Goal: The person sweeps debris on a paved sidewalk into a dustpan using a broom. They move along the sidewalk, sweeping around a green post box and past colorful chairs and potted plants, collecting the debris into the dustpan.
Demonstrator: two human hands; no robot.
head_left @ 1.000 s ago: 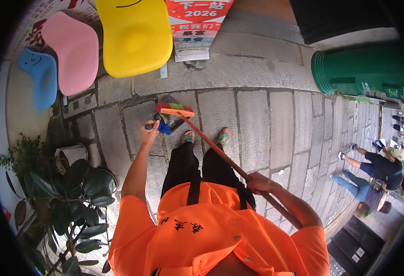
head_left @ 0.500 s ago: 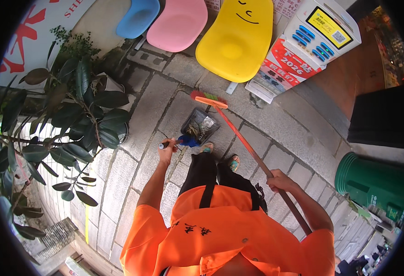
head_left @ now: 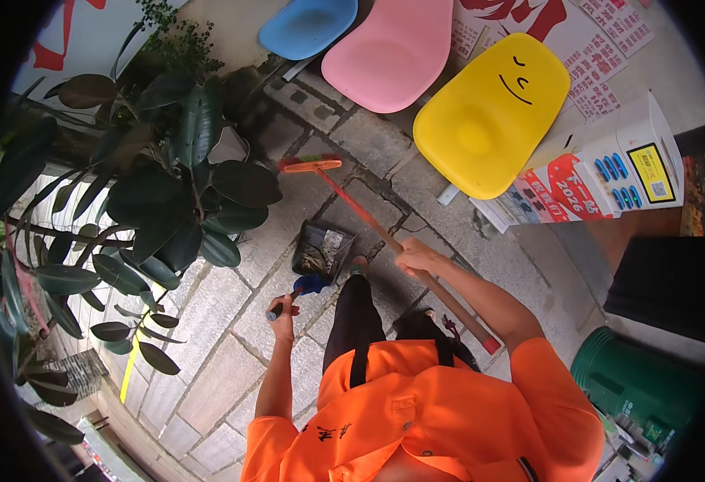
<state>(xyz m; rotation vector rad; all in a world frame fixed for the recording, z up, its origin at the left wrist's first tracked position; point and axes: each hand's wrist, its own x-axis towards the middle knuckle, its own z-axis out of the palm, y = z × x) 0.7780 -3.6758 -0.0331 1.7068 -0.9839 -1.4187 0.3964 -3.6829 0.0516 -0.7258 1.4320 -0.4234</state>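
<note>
My left hand (head_left: 283, 312) is closed around the dark-gripped handle of a long-handled dustpan. The dustpan (head_left: 296, 259) has a black pan and a blue fitting; leaves and pale litter lie in it, just ahead of my feet. My right hand (head_left: 418, 259) grips the red and brown pole of a broom (head_left: 360, 210). Its orange head with red and green bristles reaches the paving beyond the dustpan, near the potted plant. The pole's rear end passes under my right forearm.
A leafy potted plant (head_left: 155, 209) spreads across the left. Blue, pink and yellow (head_left: 469, 136) moulded seats line the far side. At right stand a white charger-rental cabinet (head_left: 609, 173), a black box (head_left: 666, 285) and a green bin (head_left: 609, 377). Stone paving (head_left: 208, 341) lies underfoot.
The broom head has swung left toward the plant, and my right hand has come forward and inward with the pole. My left hand still holds the dustpan. The view has turned and shifted.
</note>
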